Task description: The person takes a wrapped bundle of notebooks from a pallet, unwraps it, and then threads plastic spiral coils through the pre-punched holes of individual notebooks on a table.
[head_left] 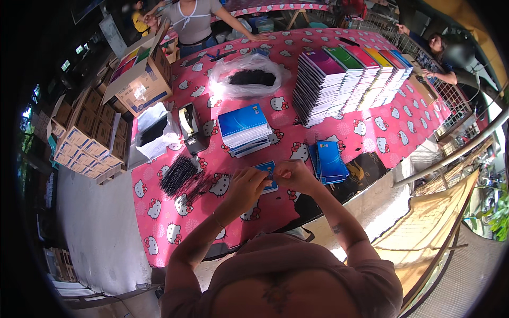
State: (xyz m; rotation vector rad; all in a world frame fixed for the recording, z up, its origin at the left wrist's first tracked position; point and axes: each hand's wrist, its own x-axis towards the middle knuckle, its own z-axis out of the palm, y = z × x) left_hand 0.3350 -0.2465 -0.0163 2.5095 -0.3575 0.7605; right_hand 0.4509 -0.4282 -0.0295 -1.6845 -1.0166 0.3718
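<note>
A small blue-covered notebook lies in front of me, partly hidden under my fingers. My left hand is closed at the notebook's left side, fingers bent over its cover. Opposite it, my right hand is curled with thumb and fingers pinched together over the notebook; what sits in the pinch is too small to make out. Just beyond stands a stack of blue notebooks, with punched holes along the edge. More blue notebooks are piled by my right hand. Black spiral binding coils lie in a heap to the left.
A pink patterned cloth covers the table. Tall stacks of colourful spiral notebooks stand at the back right. A plastic bag holds black coils. A tape dispenser and cardboard boxes are leftward. Two people stand across.
</note>
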